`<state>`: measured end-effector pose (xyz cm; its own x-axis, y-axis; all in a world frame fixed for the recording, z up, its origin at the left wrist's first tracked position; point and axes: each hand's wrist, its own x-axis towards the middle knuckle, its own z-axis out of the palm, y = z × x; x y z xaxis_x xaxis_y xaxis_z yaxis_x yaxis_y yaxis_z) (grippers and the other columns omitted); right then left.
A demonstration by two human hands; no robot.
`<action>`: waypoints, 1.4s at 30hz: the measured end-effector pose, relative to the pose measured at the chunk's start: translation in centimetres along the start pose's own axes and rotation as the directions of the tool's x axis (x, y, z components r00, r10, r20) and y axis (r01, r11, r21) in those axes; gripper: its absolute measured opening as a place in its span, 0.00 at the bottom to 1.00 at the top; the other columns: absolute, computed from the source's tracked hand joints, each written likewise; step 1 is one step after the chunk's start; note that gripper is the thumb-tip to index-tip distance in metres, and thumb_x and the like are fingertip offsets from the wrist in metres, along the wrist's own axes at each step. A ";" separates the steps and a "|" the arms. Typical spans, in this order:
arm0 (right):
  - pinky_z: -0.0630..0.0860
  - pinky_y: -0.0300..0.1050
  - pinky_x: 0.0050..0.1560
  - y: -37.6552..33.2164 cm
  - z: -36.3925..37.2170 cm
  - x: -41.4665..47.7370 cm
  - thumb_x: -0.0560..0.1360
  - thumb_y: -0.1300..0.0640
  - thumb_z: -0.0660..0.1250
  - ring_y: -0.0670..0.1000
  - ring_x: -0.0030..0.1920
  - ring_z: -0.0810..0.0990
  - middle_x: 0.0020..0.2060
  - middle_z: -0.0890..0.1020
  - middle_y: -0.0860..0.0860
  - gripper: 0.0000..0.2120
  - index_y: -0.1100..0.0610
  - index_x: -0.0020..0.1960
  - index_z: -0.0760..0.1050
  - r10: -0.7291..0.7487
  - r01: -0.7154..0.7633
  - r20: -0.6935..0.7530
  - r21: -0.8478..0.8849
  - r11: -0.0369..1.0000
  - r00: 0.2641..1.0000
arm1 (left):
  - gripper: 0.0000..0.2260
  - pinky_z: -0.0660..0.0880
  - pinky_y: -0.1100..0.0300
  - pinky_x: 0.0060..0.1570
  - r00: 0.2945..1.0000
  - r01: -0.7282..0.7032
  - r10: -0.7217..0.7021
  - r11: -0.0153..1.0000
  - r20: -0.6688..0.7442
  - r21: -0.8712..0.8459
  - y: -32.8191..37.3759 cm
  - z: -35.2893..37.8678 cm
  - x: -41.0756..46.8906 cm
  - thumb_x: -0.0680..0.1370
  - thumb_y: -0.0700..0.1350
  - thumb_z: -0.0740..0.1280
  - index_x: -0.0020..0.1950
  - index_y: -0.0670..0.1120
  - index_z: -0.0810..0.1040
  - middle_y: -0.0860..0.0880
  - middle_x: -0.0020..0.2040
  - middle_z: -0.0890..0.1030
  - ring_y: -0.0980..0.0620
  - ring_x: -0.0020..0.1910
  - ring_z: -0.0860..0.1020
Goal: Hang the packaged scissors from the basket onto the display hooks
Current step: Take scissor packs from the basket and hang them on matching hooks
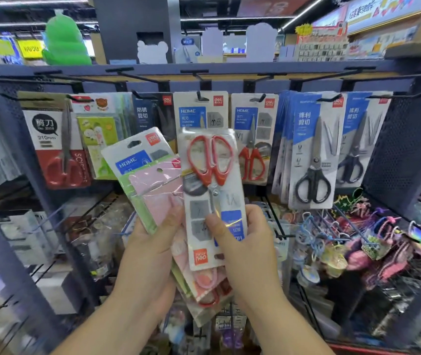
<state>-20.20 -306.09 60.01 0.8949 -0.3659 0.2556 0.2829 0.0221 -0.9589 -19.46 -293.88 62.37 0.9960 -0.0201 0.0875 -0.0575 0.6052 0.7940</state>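
One inverted red scissors pack [212, 175] pinched by right hand [245, 242], fanned packs [140, 170] gripped by left hand [150, 242], bottoms hidden.

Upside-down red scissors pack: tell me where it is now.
Centre of the head view: the upside-down red scissors pack is pinched by the right hand, just right of the fanned packs in the left hand.

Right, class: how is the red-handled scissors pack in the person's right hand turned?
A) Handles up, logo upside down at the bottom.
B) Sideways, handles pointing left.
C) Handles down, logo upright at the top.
A: the red-handled scissors pack in the right hand shows its handles uppermost and its orange logo inverted near the lower end.
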 end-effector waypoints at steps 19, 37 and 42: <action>0.69 0.40 0.24 -5.6 -11.8 4.9 0.73 0.63 0.78 0.47 0.25 0.76 0.32 0.84 0.50 0.07 0.53 0.42 0.83 -0.112 0.121 0.047 -0.319 0.940 0.993 | 0.10 0.83 0.56 0.42 0.976 -0.110 0.132 0.985 -0.172 0.133 1.7 -1.3 0.5 0.83 0.42 0.68 0.62 0.52 0.81 0.51 0.53 0.89 0.51 0.49 0.88; 0.81 0.54 0.40 -11.0 -10.0 10.8 0.79 0.59 0.68 0.51 0.41 0.86 0.39 0.87 0.50 0.06 0.52 0.45 0.82 -0.346 0.325 0.015 -0.383 0.865 0.938 | 0.09 0.84 0.59 0.35 0.979 -0.116 0.134 0.986 -0.155 0.121 1.7 -0.9 0.2 0.84 0.43 0.67 0.62 0.53 0.81 0.53 0.50 0.89 0.54 0.43 0.88; 0.80 0.40 0.40 -13.1 -8.1 12.5 0.73 0.63 0.75 0.41 0.39 0.83 0.42 0.86 0.47 0.09 0.51 0.50 0.83 -0.321 0.362 0.169 -0.469 0.806 0.932 | 0.08 0.85 0.54 0.43 0.976 -0.116 0.141 0.982 -0.169 0.149 1.8 -1.5 0.3 0.84 0.45 0.67 0.61 0.54 0.82 0.53 0.52 0.89 0.52 0.46 0.88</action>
<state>-15.50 -318.52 74.82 0.8016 -0.1913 0.5665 0.3900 -0.5510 -0.7378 -19.19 -291.61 62.87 0.9751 0.2000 0.0961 -0.1827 0.4778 0.8593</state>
